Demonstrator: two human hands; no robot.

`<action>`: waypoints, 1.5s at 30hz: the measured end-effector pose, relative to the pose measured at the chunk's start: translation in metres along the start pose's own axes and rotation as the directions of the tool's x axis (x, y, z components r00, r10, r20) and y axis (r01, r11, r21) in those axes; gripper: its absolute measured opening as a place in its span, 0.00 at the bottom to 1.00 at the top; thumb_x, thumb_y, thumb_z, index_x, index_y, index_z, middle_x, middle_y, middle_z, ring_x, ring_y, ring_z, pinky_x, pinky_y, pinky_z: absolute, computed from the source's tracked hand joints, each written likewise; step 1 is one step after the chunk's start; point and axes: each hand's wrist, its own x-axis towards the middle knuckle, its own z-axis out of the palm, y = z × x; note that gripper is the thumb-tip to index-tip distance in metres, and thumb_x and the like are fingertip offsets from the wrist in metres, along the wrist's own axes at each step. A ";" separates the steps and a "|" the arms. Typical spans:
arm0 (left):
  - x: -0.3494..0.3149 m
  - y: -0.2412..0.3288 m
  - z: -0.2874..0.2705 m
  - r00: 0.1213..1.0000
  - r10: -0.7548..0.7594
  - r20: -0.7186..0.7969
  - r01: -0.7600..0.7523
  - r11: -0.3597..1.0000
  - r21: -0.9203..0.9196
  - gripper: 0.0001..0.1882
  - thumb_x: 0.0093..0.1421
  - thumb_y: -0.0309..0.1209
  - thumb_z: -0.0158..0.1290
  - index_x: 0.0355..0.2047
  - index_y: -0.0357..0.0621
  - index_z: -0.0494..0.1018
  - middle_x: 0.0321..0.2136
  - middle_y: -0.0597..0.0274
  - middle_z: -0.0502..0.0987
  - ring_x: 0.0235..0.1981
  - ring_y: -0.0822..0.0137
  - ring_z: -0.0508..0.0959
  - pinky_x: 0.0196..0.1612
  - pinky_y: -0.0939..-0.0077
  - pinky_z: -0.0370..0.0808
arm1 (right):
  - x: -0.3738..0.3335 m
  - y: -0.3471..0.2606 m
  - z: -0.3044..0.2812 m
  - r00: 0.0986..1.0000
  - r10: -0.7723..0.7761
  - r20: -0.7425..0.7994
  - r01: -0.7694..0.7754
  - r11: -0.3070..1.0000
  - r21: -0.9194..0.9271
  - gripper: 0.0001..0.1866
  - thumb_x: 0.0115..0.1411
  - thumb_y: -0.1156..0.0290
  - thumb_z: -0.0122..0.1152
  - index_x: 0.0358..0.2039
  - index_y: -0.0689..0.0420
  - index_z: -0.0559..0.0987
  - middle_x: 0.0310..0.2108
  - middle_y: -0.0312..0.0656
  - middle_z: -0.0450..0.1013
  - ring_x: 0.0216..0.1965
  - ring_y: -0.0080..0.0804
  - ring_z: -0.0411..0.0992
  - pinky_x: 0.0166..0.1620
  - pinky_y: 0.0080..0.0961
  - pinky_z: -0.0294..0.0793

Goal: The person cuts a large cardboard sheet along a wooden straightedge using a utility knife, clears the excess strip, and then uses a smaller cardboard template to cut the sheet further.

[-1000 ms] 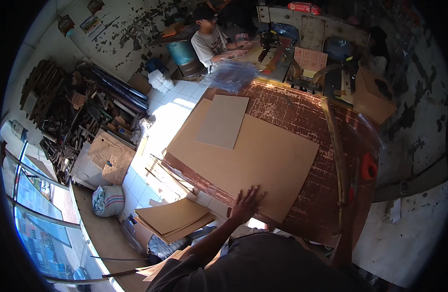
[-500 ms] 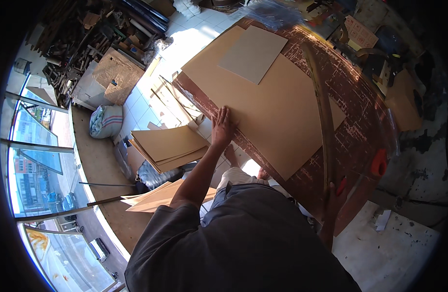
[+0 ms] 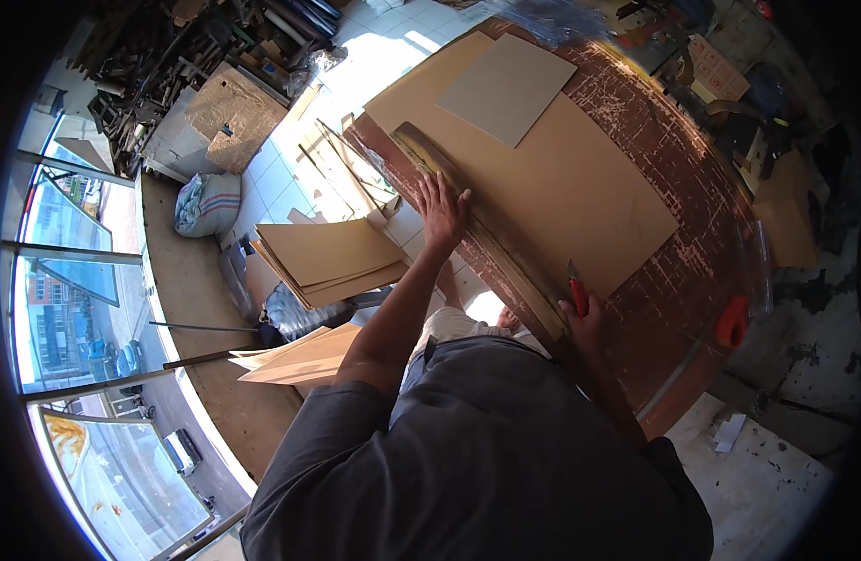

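A large tan sheet of board (image 3: 580,192) lies on a worn red-brown table (image 3: 701,243). A long wooden straightedge (image 3: 507,265) rests along the sheet's near left edge. My left hand (image 3: 441,213) lies over the straightedge with its fingers stretched out and spread. In my right hand (image 3: 591,325), by the near end of the straightedge, is a red utility knife (image 3: 578,292), its tip pointing away from me over the sheet. A smaller grey sheet (image 3: 508,89) lies on the far part of the tan one.
Left of the table are a stack of tan sheets (image 3: 332,257) and more sheets (image 3: 299,357) below it. A striped white sack (image 3: 209,206) stands farther left. An orange-red object (image 3: 731,323) sits at the table's right edge, and a cardboard box (image 3: 786,210) is beyond it.
The straightedge has swung from the right side of the table onto the sheet's left edge. My right hand has moved left with the knife, and my left hand now lies on the straightedge.
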 end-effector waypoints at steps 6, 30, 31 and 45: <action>0.000 0.010 0.009 0.997 -0.016 0.075 0.003 0.985 0.171 0.42 0.67 0.56 0.44 0.72 0.42 0.50 0.73 0.38 0.44 0.75 0.44 0.40 0.72 0.38 0.34 | -0.012 0.018 0.003 0.998 0.042 -0.037 -0.038 0.993 0.112 0.20 0.58 0.58 0.71 0.36 0.59 0.72 0.25 0.37 0.63 0.29 0.28 0.62 0.35 0.30 0.66; -0.009 0.007 0.013 0.996 0.003 0.091 -0.022 0.977 0.211 0.40 0.70 0.57 0.36 0.74 0.46 0.46 0.74 0.40 0.38 0.75 0.45 0.38 0.72 0.39 0.32 | -0.011 0.015 -0.009 0.997 0.071 0.005 -0.071 0.997 -0.041 0.23 0.59 0.54 0.70 0.39 0.60 0.72 0.25 0.45 0.67 0.27 0.36 0.66 0.34 0.35 0.69; -0.009 0.009 0.012 0.995 -0.006 0.104 -0.017 0.977 0.214 0.40 0.70 0.57 0.36 0.74 0.46 0.46 0.74 0.40 0.38 0.75 0.45 0.38 0.72 0.39 0.32 | -0.012 0.016 -0.009 0.997 0.081 0.012 -0.080 0.996 -0.046 0.23 0.59 0.54 0.70 0.39 0.60 0.72 0.25 0.45 0.68 0.27 0.36 0.66 0.34 0.35 0.69; -0.002 -0.001 0.018 0.993 0.022 0.113 -0.051 0.966 0.255 0.41 0.70 0.58 0.35 0.74 0.48 0.44 0.74 0.39 0.39 0.75 0.43 0.37 0.71 0.38 0.33 | -0.028 0.016 -0.021 0.980 0.197 -0.034 -0.197 0.980 -0.001 0.22 0.55 0.60 0.72 0.41 0.59 0.74 0.31 0.50 0.76 0.34 0.51 0.76 0.39 0.42 0.72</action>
